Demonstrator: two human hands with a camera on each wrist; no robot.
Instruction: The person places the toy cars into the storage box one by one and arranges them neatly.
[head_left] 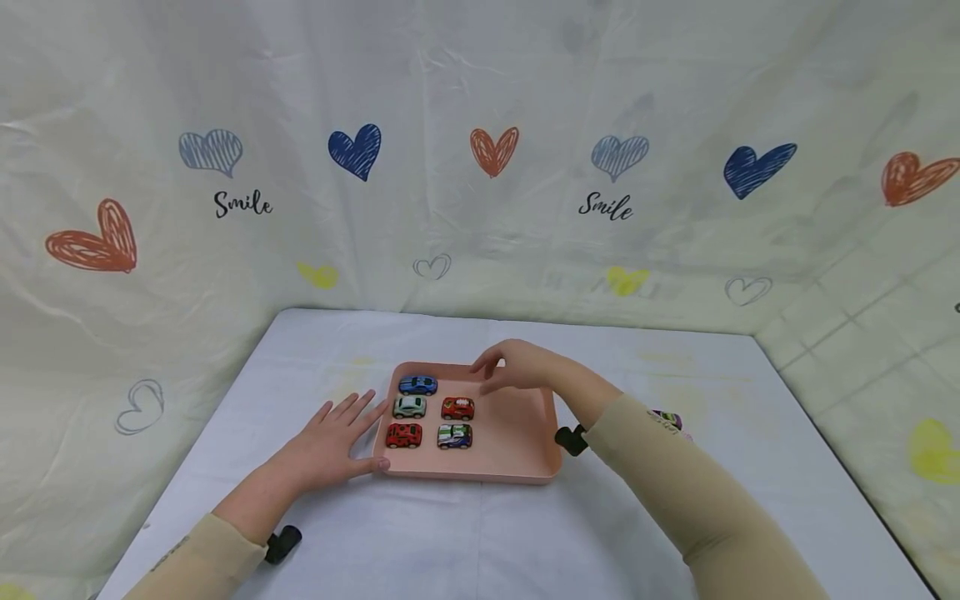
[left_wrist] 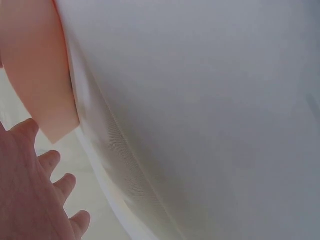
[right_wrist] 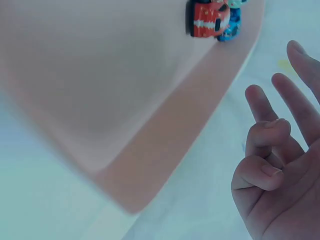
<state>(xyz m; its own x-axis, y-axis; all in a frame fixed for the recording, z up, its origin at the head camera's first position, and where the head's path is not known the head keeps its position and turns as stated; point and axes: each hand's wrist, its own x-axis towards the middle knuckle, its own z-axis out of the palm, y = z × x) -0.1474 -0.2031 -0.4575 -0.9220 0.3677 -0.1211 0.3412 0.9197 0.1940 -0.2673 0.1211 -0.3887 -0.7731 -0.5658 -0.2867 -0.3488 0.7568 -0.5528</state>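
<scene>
A pink tray [head_left: 513, 450] holds several small toy cars in its left half. Down the left side are a blue car [head_left: 417, 385], a pale green car [head_left: 409, 407] and a red car with black marks [head_left: 403, 435]. Beside them sit a red and white car [head_left: 457, 408] and a white car with green and blue [head_left: 454, 436]. My left hand [head_left: 330, 446] has its fingers spread, fingertips at the tray's left rim. Over the far rim is my right hand [head_left: 517, 367]; in the right wrist view its fingers [right_wrist: 265, 132] are loosely bent, with nothing between them.
A white cloth covers the table [head_left: 480, 533]. A small purple and green toy car [head_left: 667, 419] lies to the right of the tray, partly hidden by the right sleeve [head_left: 660, 467]. Behind the table hangs a pale sheet [head_left: 480, 233] printed with hearts.
</scene>
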